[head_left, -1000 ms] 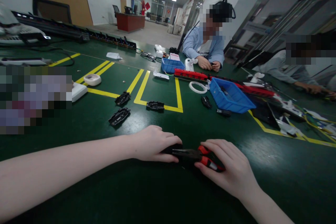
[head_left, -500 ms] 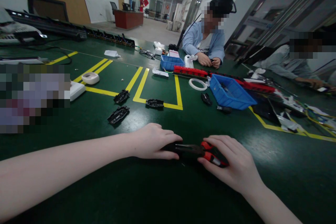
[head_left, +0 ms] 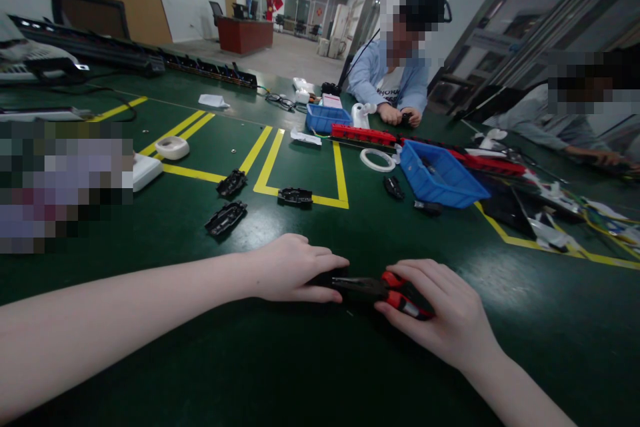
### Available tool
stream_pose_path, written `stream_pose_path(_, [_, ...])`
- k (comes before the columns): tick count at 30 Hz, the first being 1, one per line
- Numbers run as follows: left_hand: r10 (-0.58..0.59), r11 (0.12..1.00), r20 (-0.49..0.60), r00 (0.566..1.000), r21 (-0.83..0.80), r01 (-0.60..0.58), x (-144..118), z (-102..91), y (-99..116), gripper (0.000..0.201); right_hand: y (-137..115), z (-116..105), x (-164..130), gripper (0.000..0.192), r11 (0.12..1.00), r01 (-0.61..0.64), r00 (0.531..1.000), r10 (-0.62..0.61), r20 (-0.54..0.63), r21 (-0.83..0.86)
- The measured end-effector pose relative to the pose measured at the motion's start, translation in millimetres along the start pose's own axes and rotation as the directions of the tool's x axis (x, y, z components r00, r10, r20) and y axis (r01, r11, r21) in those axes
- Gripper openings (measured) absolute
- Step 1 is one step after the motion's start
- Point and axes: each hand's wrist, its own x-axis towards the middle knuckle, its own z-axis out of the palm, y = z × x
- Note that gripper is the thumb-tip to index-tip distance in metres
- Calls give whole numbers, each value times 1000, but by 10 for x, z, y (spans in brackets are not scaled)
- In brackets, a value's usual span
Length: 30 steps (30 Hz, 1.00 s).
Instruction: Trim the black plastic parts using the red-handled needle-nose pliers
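Observation:
My right hand (head_left: 440,303) is wrapped round the red-and-black handles of a pair of long-nose pliers (head_left: 367,287). The jaws point left and reach a black part (head_left: 324,280) pinched in my left hand (head_left: 295,271). My fingers cover most of that part, so its shape is hard to make out. Beyond my left hand lie several black plastic shells, among them one shell (head_left: 226,219) nearest me, another shell (head_left: 232,183) behind it and a third shell (head_left: 295,197) on the yellow tape line.
A blue bin (head_left: 443,177) stands right of centre, with a black piece (head_left: 394,187) and a tape roll (head_left: 377,160) beside it. A smaller blue bin (head_left: 327,118) is farther back. Across the green table (head_left: 280,360) a person (head_left: 387,77) handles a small dark object; another person sits at right.
My hands and the pliers stay almost in place, with only a very slight shift. The person across the table has moved their hands a little.

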Motion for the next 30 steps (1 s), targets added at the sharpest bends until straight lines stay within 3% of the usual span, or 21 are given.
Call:
stream_pose_path(12, [2,1000,7,1000,18,-2,2,-9,12,48,-30,22,17,33,1000,10,1000,-10,-16,28])
stream_pose_path(18, [19,1000,-8,1000,15,-19,-2,3,6,48,-47,-77,80,28,999,33,999,-33,24,-11])
stream_pose_path(23, [20,1000,-15,1000,5,-20,-3,13,0,47,-32,-31,38,29,1000,-10,998,9,56,13])
stream_pose_path(30, [10,1000,-12,1000,-7,-10,-2,8,-4,44,-37,-15,12,33,1000,-12,1000,12,1,-2])
